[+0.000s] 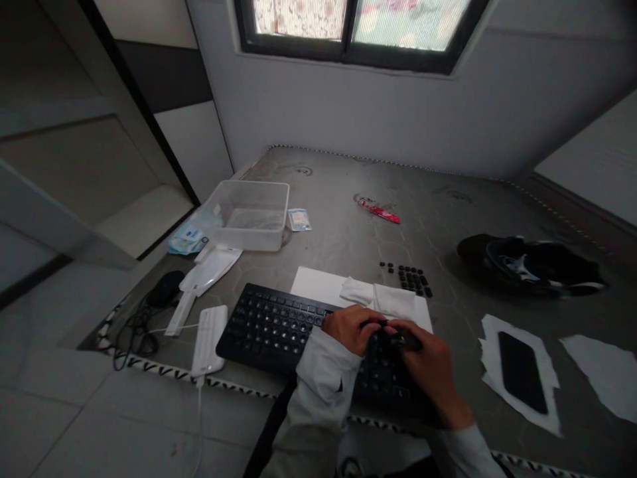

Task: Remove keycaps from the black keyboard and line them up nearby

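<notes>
Count recorded: hands (350, 328), two; keyboard (271, 326), one; loose keycaps (411, 279), over a dozen, exact number unclear; plastic box (249, 240), one; mouse (166, 287), one; power strip (210, 338), one.

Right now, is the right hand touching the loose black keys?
Apart. The head view shows white paper between the right hand and the loose black keys, which lie beyond it.

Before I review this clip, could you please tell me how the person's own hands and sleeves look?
The left hand and right hand are ungloved. The pale grey long left sleeve bears a small dark mark near its cuff; the pale grey right sleeve ends below a bare wrist.
</notes>
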Tool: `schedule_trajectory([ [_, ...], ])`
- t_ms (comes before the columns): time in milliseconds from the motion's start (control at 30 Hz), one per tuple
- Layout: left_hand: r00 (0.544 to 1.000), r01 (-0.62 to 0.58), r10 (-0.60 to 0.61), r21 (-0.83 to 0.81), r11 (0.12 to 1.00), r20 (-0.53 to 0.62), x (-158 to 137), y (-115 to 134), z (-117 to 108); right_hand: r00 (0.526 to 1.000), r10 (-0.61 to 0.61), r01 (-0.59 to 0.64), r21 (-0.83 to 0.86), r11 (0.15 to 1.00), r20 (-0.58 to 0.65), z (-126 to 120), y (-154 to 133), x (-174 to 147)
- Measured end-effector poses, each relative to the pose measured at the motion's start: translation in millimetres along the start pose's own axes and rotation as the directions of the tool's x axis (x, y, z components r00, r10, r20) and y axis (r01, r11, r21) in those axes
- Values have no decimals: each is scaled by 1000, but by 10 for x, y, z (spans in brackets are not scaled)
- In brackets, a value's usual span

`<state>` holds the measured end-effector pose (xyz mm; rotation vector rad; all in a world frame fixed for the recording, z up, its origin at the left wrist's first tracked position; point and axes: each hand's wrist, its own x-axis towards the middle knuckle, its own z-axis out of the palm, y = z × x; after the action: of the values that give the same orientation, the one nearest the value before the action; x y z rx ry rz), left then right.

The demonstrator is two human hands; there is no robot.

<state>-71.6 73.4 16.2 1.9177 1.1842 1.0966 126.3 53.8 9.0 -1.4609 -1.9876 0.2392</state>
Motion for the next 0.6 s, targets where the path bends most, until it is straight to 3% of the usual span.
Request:
schedule_trajectory([
  [133,1000,-25,25,-19,1000,-6,-15,13,-12,996,57,-62,54,997,75,-79,-35,12],
  [300,1000,-14,14,-48,999,-3,-24,-11,7,995,67,-71,43,997,78,-171,-89,23],
  [467,999,41,-41,-44,998,-9,-14,-26,18,967,237,-245,-98,964,-94,-370,60,203],
  [600,998,46,-46,-11,999,31,-1,-4,-5,915,349,-384,-179,906,-201,-540,519,601],
])
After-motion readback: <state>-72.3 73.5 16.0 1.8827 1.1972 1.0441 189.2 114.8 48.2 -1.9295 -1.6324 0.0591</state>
